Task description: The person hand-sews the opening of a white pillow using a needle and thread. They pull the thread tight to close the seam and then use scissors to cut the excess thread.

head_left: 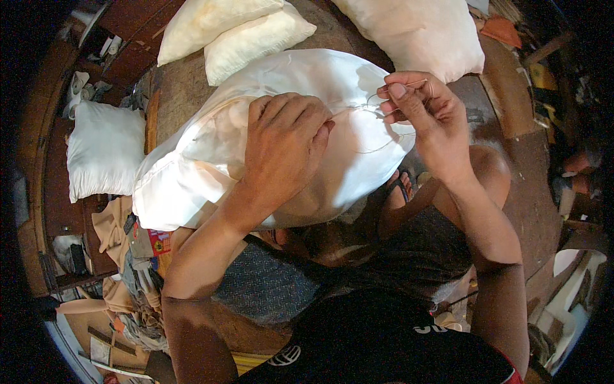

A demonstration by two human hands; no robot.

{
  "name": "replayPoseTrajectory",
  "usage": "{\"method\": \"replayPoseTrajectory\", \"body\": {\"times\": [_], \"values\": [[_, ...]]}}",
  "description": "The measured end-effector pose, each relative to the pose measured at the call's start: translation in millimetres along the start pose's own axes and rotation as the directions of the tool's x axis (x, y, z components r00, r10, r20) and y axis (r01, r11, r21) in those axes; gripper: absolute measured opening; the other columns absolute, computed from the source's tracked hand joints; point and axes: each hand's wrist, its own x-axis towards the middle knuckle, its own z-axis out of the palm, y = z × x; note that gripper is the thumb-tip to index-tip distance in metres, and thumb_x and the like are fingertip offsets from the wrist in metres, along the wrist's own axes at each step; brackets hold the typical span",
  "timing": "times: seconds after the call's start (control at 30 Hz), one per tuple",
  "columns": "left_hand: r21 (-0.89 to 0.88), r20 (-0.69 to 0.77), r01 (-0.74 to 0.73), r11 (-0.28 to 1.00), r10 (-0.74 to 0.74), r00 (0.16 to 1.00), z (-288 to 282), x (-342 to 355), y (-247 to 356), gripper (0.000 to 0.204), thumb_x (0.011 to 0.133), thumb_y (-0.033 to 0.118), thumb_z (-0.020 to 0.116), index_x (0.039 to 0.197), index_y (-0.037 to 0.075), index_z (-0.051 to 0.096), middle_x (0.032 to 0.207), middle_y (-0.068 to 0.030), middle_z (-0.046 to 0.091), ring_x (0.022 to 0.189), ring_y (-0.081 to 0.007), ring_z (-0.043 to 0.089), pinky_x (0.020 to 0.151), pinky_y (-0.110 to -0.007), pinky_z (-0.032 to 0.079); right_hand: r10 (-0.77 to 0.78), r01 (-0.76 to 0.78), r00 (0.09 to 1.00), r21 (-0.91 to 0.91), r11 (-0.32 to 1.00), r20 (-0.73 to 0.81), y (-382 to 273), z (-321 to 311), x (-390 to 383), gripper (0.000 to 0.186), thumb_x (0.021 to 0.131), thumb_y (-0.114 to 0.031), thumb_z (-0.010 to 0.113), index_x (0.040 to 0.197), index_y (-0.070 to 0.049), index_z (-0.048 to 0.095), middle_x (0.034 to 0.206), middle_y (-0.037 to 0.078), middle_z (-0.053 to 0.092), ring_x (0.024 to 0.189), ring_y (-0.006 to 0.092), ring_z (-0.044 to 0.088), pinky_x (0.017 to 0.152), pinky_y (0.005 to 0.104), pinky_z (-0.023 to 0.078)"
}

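Observation:
A large white pillow [348, 173] with a shiny cover lies across my lap area, its far end lit brightly. My left hand [284, 144] is closed at the pillow's upper middle, thumb and fingertips pinching the cover at a gathered seam. To the right, my right hand [438, 121] is raised just above the cover, with a thin needle [417, 84] pinched between its thumb and fingers. Pale thread [378, 151] runs from the seam toward the right hand and curves in a loose loop over the cloth. The pillow's underside is hidden.
Two cream pillows [259, 38] lie beyond the white one, and a bigger pillow [422, 35] is at the far right. Another white pillow [105, 150] sits at the left. Crumpled clothes [141, 288] are heaped at the lower left. My sandalled foot [401, 185] is beside the pillow.

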Motion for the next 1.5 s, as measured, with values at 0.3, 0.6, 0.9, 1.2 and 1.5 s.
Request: {"method": "replayPoseTrajectory", "body": {"times": [0.3, 0.6, 0.9, 1.2, 1.5], "values": [[-0.065, -0.001, 0.034, 0.997, -0.034, 0.999, 4, 3, -4, 0.023, 0.084, 0.011, 0.067, 0.107, 0.007, 0.068, 0.104, -0.0118, 0.069, 0.102, -0.0334, 0.062, 0.094, -0.046, 0.043, -0.004, 0.013, 0.998, 0.148, 0.989, -0.059, 17, 29, -7, 0.015, 0.099, -0.008, 0.062, 0.11, 0.002, 0.068, 0.099, 0.006, 0.071, 0.087, 0.0103, 0.065, 0.08, 0.0252, 0.055], [-0.081, 0.004, 0.037, 0.996, -0.037, 0.999, 14, 1, -10, 0.012, 0.084, 0.011, 0.066, 0.095, 0.009, 0.071, 0.098, -0.0072, 0.066, 0.098, -0.0292, 0.059, 0.088, -0.043, 0.043, -0.062, 0.065, 0.996, 0.045, 0.997, -0.056, 23, 27, -6, 0.016, 0.099, -0.007, 0.063, 0.109, 0.003, 0.068, 0.097, 0.006, 0.072, 0.086, 0.0103, 0.063, 0.078, 0.0243, 0.051], [-0.083, -0.07, 0.069, 0.994, -0.075, 0.995, 21, 0, -7, 0.01, 0.084, 0.015, 0.068, 0.091, 0.012, 0.073, 0.093, -0.0045, 0.066, 0.097, -0.027, 0.06, 0.088, -0.043, 0.042, -0.031, 0.029, 0.999, -0.047, 0.998, -0.042, 21, 26, -5, 0.022, 0.1, -0.013, 0.064, 0.112, 0.005, 0.067, 0.101, 0.013, 0.073, 0.093, 0.0169, 0.07, 0.087, 0.0315, 0.058], [-0.078, -0.043, 0.059, 0.995, -0.062, 0.997, 23, 1, -7, 0.01, 0.082, 0.01, 0.066, 0.092, 0.01, 0.069, 0.092, -0.0075, 0.065, 0.094, -0.0309, 0.059, 0.086, -0.045, 0.043, 0.011, -0.011, 0.997, 0.0, 1.0, -0.077, 27, 29, -7, 0.015, 0.098, -0.01, 0.066, 0.106, 0.001, 0.071, 0.085, 0.0, 0.069, 0.071, 0.0035, 0.054, 0.06, 0.0193, 0.043], [-0.068, -0.067, 0.061, 0.996, -0.066, 0.996, 26, 1, -6, 0.015, 0.084, 0.016, 0.068, 0.099, 0.012, 0.068, 0.098, -0.0069, 0.066, 0.098, -0.0277, 0.059, 0.09, -0.044, 0.042, -0.017, 0.015, 0.994, -0.018, 1.0, -0.11, 27, 29, -4, 0.016, 0.098, -0.013, 0.066, 0.102, 0.002, 0.071, 0.084, -0.001, 0.068, 0.068, 0.003, 0.053, 0.057, 0.0195, 0.042]]}}
